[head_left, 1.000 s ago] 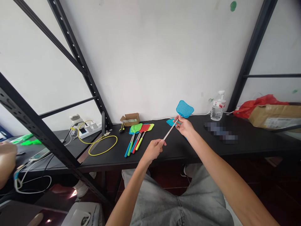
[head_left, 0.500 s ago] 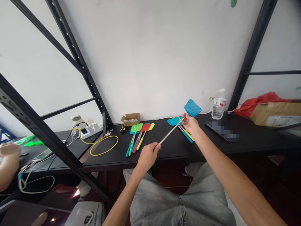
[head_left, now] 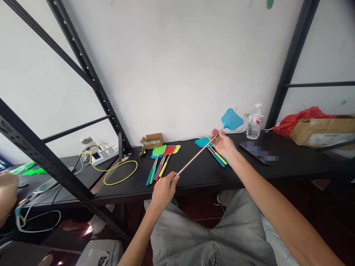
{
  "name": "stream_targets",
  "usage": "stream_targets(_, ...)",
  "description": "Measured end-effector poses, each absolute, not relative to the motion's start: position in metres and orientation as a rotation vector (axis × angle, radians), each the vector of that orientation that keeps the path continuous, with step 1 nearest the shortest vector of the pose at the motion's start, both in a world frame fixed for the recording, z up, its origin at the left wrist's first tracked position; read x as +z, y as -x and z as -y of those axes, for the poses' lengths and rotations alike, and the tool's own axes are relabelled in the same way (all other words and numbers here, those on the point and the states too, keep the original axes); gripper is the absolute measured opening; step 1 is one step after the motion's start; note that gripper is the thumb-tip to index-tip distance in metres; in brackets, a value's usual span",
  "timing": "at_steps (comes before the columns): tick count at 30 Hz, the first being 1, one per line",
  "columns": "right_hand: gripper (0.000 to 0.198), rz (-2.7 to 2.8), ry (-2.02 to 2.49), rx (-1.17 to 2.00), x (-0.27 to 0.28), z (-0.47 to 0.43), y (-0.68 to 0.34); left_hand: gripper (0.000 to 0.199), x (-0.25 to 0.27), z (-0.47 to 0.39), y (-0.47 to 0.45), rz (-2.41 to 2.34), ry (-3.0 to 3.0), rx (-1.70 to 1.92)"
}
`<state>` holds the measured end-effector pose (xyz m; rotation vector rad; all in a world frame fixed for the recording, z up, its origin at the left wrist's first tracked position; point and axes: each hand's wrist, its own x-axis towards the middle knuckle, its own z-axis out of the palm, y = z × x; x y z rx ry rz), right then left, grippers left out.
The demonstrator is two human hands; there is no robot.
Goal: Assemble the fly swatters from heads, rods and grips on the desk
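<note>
A blue fly swatter (head_left: 232, 119) with a long metal rod slants up to the right above the desk. My left hand (head_left: 164, 189) is closed round its lower end, hiding the handle. Higher up, my right hand (head_left: 223, 144) has the rod between thumb and fingers, just below the mesh head. Under that hand, a few fly swatters with a blue head (head_left: 202, 142) and blue and yellow-green handles lie on the desk. Left of them rests a fanned group of several more, with a green head (head_left: 159, 150) and a red head (head_left: 169, 150) on top.
On the black desk (head_left: 191, 177) are a small cardboard box (head_left: 152, 141), a yellow cable (head_left: 135, 170), a power strip (head_left: 105, 155), a water bottle (head_left: 254, 123) and a blurred dark flat item (head_left: 256, 153). Black shelf posts flank it. Another person's hand (head_left: 7, 186) shows at far left.
The swatter's rod spans a longer stretch: its head has moved up and right, away from my right hand, while my left hand has shifted down and left. The view has shifted slightly.
</note>
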<state>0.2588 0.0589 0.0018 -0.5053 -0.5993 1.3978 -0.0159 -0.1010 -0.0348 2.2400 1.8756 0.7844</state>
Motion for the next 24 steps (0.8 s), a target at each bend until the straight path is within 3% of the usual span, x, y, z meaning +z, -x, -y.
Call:
stream_targets(11,0.014,0.766,0.711,1.377,-0.011,-0.043,-0.216,0.042,-0.034,0.093,0.026,-1.829,-2.279,0.822)
stream_targets(24,0.013,0.654,0.784,1.305,-0.022,-0.052,-0.231,0.037,-0.042,0.092,0.084,-2.138,-2.483,0.564)
